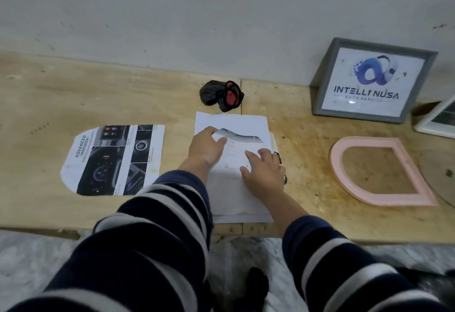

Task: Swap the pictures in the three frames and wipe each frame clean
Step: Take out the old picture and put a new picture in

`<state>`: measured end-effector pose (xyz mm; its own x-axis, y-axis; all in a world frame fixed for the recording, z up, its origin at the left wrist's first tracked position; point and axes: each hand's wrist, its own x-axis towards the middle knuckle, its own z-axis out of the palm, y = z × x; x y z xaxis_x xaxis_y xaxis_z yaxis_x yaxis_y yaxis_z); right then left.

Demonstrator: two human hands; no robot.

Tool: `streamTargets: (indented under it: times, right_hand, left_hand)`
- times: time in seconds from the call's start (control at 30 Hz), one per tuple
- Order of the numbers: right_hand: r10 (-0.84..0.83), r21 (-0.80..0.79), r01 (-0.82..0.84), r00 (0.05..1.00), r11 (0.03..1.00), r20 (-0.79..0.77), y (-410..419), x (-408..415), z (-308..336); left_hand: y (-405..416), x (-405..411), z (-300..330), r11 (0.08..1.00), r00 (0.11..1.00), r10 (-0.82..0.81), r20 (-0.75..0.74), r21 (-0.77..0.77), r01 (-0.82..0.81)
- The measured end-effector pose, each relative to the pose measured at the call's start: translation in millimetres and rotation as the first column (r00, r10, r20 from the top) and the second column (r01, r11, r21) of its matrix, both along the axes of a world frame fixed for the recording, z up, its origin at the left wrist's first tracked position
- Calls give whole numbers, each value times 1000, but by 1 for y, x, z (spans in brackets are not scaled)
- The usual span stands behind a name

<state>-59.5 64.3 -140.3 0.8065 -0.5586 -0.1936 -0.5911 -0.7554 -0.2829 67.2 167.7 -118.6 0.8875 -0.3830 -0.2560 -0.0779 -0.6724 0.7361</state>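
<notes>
My left hand point(208, 147) pinches the lifted top edge of a curled picture point(240, 140) on a stack of white sheets point(231, 122) in the middle of the table. My right hand point(263, 171) rests with flat fingers on the same picture's lower right part. A printed picture cut to a rounded shape point(113, 159) lies flat to the left. An empty pink frame point(381, 171) with one rounded end lies flat on the right. A grey frame point(369, 80) with a logo print leans on the wall. A white frame point(438, 119) shows at the right edge.
A crumpled black and red cloth point(221, 95) lies behind the sheets near the wall. The wooden table point(49, 105) runs along a grey wall; its front edge is close to me. A small dark thing peeks out under my right hand.
</notes>
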Motion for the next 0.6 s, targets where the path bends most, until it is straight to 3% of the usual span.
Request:
streamTargets:
  times: [0.17,0.27,0.33,0.47,0.6]
  right_hand:
    - [-10,69,10,1000,998,-3,-4,2,8]
    - [-119,122,114,992,986,37,-15,3,17]
    - [-225,178,208,971,962,82,-25,1,25]
    - [-432,390,350,891,852,144,-45,1,41]
    - [-601,610,375,770,698,214,-76,-5,60]
  left_hand:
    - [-5,0,8,997,999,45,2,-68,-45]
    - [-9,0,24,950,971,239,-25,-198,-240]
    - [-12,-2,38,873,917,389,-88,-281,-398]
    - [-27,-8,54,734,830,521,-199,-392,-555]
    - [-65,-33,69,640,787,550,-280,-464,-613]
